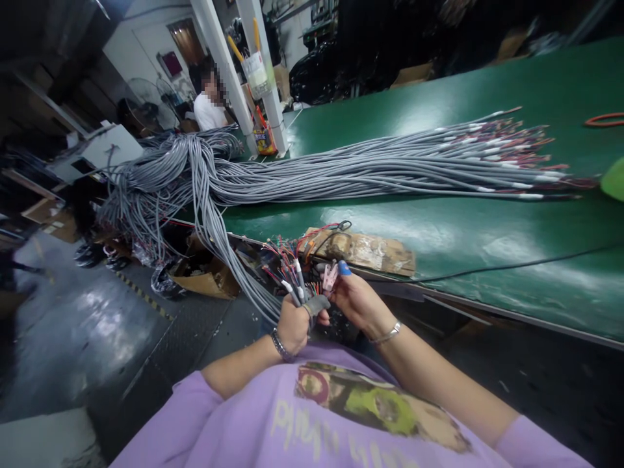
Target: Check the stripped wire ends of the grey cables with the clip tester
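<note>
My left hand [293, 326] is closed around a bunch of grey cables [258, 296], whose stripped ends fan upward in thin coloured wires [277, 250]. Grey wrapping covers its thumb. Close beside it, my right hand [358, 300] pinches a small pale pink piece [330, 276], too small to make out its exact kind. One of the right fingertips has a blue cover. The pink piece is right by the wire ends; whether it touches them I cannot tell. Just beyond both hands, a worn wooden block [373, 252] lies at the bench edge, with red and black leads on it.
A long bundle of grey cables [341, 172] stretches across the green bench [487, 237], draping over its left end. A black cord [478, 272] runs rightward. Behind stands a white post [266, 84] with a tool cup. Cardboard boxes [209, 279] sit below left. Another person [209, 112] is farther back.
</note>
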Demonstrator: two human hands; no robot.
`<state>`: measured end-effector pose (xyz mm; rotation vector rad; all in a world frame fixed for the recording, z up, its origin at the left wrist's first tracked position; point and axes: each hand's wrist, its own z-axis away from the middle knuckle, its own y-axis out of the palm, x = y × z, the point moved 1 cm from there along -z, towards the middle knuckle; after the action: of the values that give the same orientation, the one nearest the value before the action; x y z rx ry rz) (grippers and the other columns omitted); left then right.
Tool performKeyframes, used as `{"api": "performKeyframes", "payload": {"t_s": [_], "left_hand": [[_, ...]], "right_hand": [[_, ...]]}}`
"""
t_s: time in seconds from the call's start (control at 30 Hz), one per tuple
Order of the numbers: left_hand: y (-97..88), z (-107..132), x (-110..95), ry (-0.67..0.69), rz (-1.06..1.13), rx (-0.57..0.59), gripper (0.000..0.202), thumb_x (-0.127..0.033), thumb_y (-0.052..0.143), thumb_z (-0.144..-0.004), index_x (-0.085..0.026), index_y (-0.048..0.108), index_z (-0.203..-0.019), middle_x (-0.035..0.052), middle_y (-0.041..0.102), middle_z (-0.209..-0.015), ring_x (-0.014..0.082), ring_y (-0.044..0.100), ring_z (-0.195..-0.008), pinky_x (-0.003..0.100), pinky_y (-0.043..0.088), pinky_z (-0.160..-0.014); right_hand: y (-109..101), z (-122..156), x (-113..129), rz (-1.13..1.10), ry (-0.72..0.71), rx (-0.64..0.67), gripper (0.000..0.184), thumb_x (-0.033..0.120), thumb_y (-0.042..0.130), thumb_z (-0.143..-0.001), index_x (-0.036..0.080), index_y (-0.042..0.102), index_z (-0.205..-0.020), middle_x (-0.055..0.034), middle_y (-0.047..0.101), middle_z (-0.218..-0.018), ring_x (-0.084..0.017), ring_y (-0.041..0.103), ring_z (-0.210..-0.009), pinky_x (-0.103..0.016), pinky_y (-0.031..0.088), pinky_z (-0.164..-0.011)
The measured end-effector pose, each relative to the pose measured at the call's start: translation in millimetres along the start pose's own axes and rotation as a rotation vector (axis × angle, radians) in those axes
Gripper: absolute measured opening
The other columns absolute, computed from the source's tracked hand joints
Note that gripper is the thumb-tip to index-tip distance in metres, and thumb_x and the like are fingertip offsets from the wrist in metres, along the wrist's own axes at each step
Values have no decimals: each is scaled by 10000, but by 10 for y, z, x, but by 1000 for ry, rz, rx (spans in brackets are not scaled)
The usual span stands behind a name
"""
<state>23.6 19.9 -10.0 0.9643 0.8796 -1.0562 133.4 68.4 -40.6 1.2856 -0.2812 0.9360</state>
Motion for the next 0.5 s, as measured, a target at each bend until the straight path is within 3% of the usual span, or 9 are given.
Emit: {"api": "performKeyframes", "payload": {"t_s": [0.27,0.5], "left_hand": [[-48,78,-33,15,-4,6,420,-491,815,-479,-146,576,-473,-8,529,-394,102,491,-359,251,457,-413],[-66,57,-16,34,42,-54,404,-478,811,-483,-152,572,-476,-14,525,-390,103,499,-371,244,465,-417]], "right_hand": [[-38,37,2,-4,64,74,395,617,663,-730,225,690,-767,-8,654,-686,-130,567,-622,-251,451,-571],[-32,38,32,36,30,73,269,489,710,-734,221,699,-752,-1,651,-670,-122,558,-611,-245,462,-572]]}}
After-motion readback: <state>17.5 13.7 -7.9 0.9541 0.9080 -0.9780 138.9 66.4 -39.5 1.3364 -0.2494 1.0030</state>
